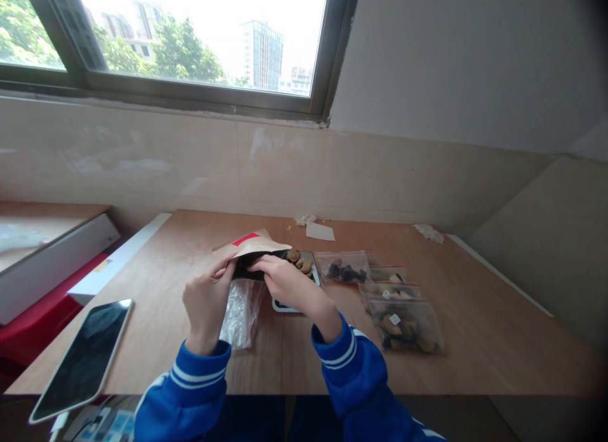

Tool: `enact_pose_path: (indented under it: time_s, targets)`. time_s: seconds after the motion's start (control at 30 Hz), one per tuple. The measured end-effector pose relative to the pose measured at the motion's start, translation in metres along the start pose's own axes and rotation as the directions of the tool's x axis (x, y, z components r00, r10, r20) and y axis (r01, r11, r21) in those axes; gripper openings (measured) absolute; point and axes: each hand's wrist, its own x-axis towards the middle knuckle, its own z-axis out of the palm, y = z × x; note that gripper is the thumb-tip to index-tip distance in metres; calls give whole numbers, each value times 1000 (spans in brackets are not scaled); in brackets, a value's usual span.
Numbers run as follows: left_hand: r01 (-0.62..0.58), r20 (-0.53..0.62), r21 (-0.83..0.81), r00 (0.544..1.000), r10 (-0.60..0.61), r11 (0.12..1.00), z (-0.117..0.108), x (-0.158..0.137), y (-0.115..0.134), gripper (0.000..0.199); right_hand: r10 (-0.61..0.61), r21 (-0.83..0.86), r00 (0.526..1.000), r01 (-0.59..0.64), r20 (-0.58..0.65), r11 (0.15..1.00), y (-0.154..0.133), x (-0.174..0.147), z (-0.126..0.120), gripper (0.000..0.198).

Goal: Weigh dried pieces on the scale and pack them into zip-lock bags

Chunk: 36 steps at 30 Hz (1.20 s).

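A brown paper bag [259, 240] with a red patch and a dark inside is tilted with its mouth toward me. My left hand [209, 299] is closed on the left edge of the bag's mouth. The fingers of my right hand [287, 282] reach into the opening, so their tips are hidden. Just behind my right hand, brown dried mushroom-like pieces [300, 263] lie on what looks like a small white scale [284, 308], partly covered by the hand. Under the bag and beside my left wrist lie clear zip bags [240, 315].
To the right are several zip bags [403, 325] of dark and pale dried pieces, some with small white labels. A white card [320, 231] and crumpled tissue [429, 233] lie at the back. A tablet [85, 356] overhangs the front left edge, with a cable plugged in.
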Motion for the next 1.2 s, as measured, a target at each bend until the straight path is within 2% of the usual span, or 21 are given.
enact_pose_path:
  time_s: [0.1, 0.17, 0.33, 0.47, 0.7, 0.8, 0.87, 0.93, 1.0, 1.03, 1.1, 1.2]
  targets:
    - [-1, 33, -30, 999, 2, 1000, 4, -7, -5, 24, 180, -173, 981, -166, 73, 971, 7, 16, 28, 42]
    - [-2, 35, -50, 999, 4, 999, 7, -12, -7, 25, 267, -234, 961, -245, 67, 941, 12, 31, 42, 39]
    - [-33, -28, -63, 999, 31, 997, 9, -20, -9, 26, 367, -289, 930, -346, 19, 893, 18, 67, 69, 35]
    - [-44, -60, -27, 997, 42, 999, 8, -19, -10, 28, 411, -282, 912, -388, 23, 877, 14, 73, 83, 34]
    - [-45, -69, -43, 997, 42, 998, 7, -19, -12, 26, 405, -236, 914, -395, -7, 888, -8, 40, 76, 36]
    - [-56, -64, -18, 996, 55, 998, 5, -20, -11, 25, 374, -112, 921, -385, -109, 916, -20, 17, 64, 37]
    - [-69, -57, 7, 996, 69, 998, 4, -20, -11, 25, 305, 39, 927, -304, -221, 952, -28, -4, 52, 32]
    - [-66, -55, 22, 996, 67, 998, 1, -18, -12, 25, 207, 172, 922, -157, -327, 972, -31, -28, 38, 27]
    - [-50, -64, 19, 997, 51, 999, 0, -14, -12, 25, 176, 238, 891, -80, -418, 968, -25, -53, 26, 27]
    - [-40, -71, 15, 997, 41, 999, 0, -13, -12, 24, 197, 240, 872, -95, -449, 966, -18, -64, 22, 27]
    - [-29, -79, 15, 996, 30, 999, 0, -9, -12, 24, 260, 188, 831, -190, -492, 963, 5, -78, 19, 28]
    - [-28, -87, 36, 996, 31, 999, 0, -5, -12, 23, 302, 31, 829, -326, -470, 945, 46, -79, 24, 28]
